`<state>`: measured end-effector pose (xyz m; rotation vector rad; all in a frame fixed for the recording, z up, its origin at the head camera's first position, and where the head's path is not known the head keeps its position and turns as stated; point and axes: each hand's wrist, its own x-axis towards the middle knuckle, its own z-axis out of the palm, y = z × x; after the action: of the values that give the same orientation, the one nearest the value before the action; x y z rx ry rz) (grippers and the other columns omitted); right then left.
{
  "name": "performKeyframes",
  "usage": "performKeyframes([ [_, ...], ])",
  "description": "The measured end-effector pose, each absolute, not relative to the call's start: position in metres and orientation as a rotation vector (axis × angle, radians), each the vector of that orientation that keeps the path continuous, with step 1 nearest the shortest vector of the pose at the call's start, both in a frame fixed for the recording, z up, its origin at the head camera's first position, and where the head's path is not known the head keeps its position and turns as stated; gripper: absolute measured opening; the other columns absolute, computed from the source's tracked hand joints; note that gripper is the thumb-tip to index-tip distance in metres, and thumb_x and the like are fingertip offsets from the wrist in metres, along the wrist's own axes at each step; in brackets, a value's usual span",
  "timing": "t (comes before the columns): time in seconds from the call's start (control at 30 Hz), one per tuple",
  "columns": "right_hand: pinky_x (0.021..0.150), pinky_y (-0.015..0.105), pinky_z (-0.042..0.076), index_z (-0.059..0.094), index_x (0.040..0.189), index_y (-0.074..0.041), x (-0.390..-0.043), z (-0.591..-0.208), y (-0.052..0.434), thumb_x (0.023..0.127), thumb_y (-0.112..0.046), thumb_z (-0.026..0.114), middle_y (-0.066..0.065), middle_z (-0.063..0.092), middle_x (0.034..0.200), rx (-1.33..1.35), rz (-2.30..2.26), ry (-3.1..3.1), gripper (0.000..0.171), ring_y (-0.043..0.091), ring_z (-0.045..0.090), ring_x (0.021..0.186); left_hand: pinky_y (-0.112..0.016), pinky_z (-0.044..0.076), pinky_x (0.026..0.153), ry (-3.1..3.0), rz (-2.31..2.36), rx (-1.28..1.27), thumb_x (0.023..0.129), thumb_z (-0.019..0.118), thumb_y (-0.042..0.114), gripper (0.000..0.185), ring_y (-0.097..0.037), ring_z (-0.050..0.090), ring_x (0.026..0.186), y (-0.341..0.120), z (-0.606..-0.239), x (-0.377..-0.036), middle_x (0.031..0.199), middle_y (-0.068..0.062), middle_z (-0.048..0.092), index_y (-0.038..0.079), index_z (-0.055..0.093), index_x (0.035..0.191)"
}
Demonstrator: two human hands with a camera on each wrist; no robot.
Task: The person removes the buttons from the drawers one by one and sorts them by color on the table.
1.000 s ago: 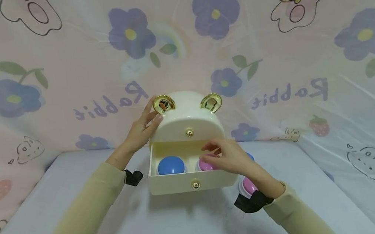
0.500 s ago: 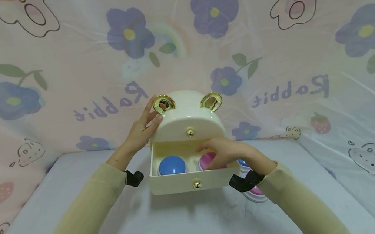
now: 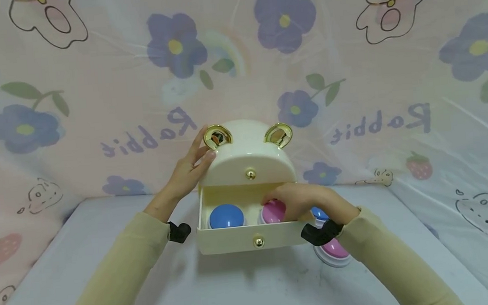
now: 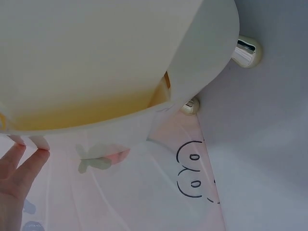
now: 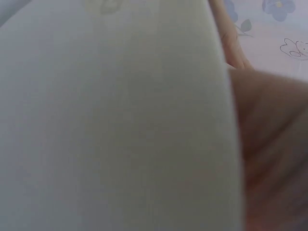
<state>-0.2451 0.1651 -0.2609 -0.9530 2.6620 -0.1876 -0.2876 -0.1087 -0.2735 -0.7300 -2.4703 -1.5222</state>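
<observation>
A cream storage box (image 3: 243, 138) has gold-rimmed ears and gold knobs, with its lower drawer (image 3: 230, 241) pulled out. My left hand (image 3: 185, 174) rests on the box's upper left side by the ear, fingers fairly straight; in the left wrist view, its fingertips (image 4: 41, 149) touch the box's edge. My right hand (image 3: 298, 201) reaches into the drawer, its fingers curled round a pink-lidded round jar (image 3: 274, 212); some of them are hidden. To the left in the drawer stands a blue-lidded jar (image 3: 226, 216). The drawer's pale front wall (image 5: 120, 120) fills most of the right wrist view.
On the white table (image 3: 256, 292), right of the drawer, a pink-lidded jar (image 3: 334, 250) stands in front of a blue-lidded one (image 3: 319, 213), both partly behind my right wrist. A printed cloth (image 3: 235, 51) hangs behind the box.
My right hand has gone deeper into the drawer, and its fingers have curled in closer round the pink-lidded jar. My left hand keeps its place on the box.
</observation>
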Motion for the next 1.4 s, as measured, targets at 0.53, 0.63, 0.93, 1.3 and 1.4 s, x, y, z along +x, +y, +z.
performKeyframes([
  [0.53, 0.087, 0.031, 0.052, 0.057, 0.122, -0.012, -0.236, -0.269, 0.182, 0.07, -0.027, 0.085, -0.001, 0.062, 0.112, -1.112, -0.808, 2.76, 0.061, 0.015, 0.058, 0.102, -0.056, 0.04, 0.105, -2.447, -1.511, -0.713, 0.101, 0.047, 0.036, 0.065, -0.037, 0.043, 0.134, -0.118, -0.289, -0.301, 0.151, -0.011, 0.039, 0.052, 0.005, 0.149],
  [0.63, 0.089, 0.032, 0.052, 0.058, 0.126, -0.015, -0.234, -0.271, 0.184, 0.069, -0.03, 0.086, -0.004, 0.062, 0.114, -1.095, -0.904, 2.774, 0.066, 0.013, 0.058, 0.103, -0.057, 0.04, 0.103, -2.444, -1.519, -0.714, 0.101, 0.047, 0.036, 0.066, -0.039, 0.044, 0.132, -0.118, -0.289, -0.3, 0.152, -0.011, 0.038, 0.052, 0.005, 0.149],
  [0.93, 0.088, 0.03, 0.05, 0.059, 0.132, -0.012, -0.231, -0.285, 0.206, 0.073, -0.017, 0.083, 0.001, 0.063, 0.119, -1.176, -1.301, 2.883, 0.064, 0.014, 0.055, 0.101, -0.057, 0.04, 0.104, -2.436, -1.474, -0.757, 0.101, 0.044, 0.039, 0.065, -0.037, 0.038, 0.137, -0.115, -0.289, -0.304, 0.151, -0.013, 0.037, 0.049, 0.004, 0.15],
  [1.3, 0.086, 0.021, 0.049, 0.059, 0.129, -0.003, -0.225, -0.307, 0.23, 0.075, -0.002, 0.075, 0.01, 0.055, 0.122, -1.097, -1.804, 2.827, 0.056, 0.012, 0.051, 0.109, -0.058, 0.04, 0.103, -2.477, -1.502, -0.752, 0.102, 0.045, 0.035, 0.066, -0.039, 0.037, 0.137, -0.11, -0.285, -0.301, 0.154, -0.014, 0.033, 0.052, 0.002, 0.149],
  [1.4, 0.084, 0.019, 0.049, 0.059, 0.127, -0.001, -0.226, -0.312, 0.236, 0.073, 0.0, 0.073, 0.008, 0.054, 0.121, -1.084, -1.853, 2.831, 0.055, 0.014, 0.051, 0.107, -0.058, 0.039, 0.104, -2.482, -1.499, -0.741, 0.102, 0.045, 0.036, 0.067, -0.04, 0.038, 0.137, -0.112, -0.286, -0.3, 0.154, -0.015, 0.033, 0.051, 0.001, 0.149],
])
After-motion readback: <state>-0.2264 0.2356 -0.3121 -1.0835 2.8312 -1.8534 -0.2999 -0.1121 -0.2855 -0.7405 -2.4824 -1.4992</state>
